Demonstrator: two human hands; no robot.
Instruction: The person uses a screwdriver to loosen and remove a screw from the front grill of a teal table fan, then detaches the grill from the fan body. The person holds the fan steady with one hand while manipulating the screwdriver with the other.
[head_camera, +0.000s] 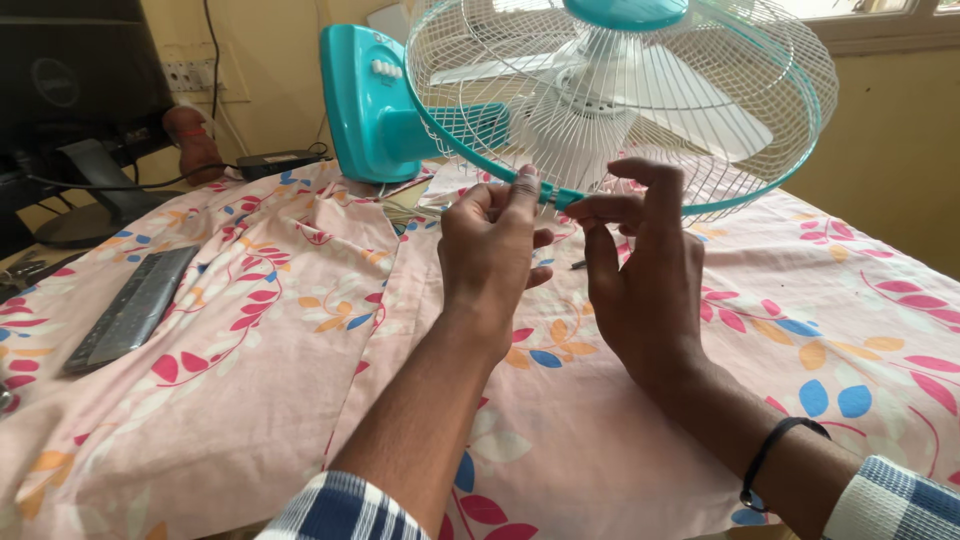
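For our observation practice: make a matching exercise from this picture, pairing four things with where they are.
Things:
1. left hand
2. remote control
3. black wristband
4. teal fan base

Places:
A. on the person's right wrist
B. flat on the floral cloth, far left
C. behind the grille, near the wall
D. fingertips on the teal grille rim

Pairs: 1-D, 2-B, 3-A, 4-C
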